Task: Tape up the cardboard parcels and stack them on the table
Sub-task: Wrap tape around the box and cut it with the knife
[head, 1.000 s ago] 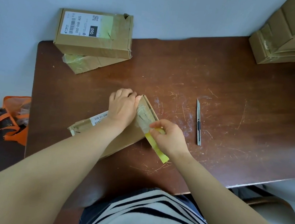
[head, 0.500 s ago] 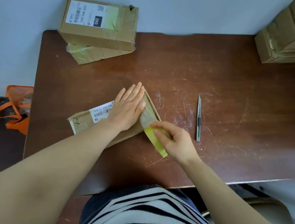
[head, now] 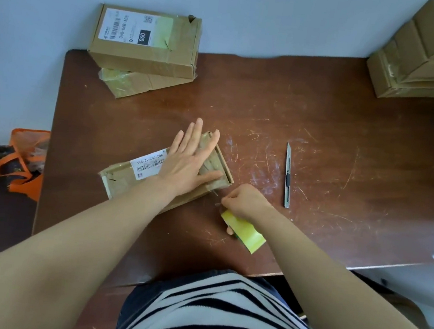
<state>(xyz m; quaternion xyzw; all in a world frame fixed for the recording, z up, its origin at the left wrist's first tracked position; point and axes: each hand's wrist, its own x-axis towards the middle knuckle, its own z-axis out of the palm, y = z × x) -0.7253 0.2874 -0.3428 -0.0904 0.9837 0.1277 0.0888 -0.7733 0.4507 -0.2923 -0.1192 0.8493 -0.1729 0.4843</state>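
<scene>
Taping is the step we judge underway: our right hand (head: 246, 201) grips the yellow tape roll (head: 243, 232), just beside the parcel (head: 120, 180) our flat left hand (head: 186, 161) presses down. Next, cutting calls for the utility knife (head: 287, 177) beyond the right hand.

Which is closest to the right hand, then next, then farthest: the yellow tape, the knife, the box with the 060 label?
1. Yellow tape, held in the right hand.
2. Knife, lying to its right.
3. Box with the 060 label, far left corner.
</scene>
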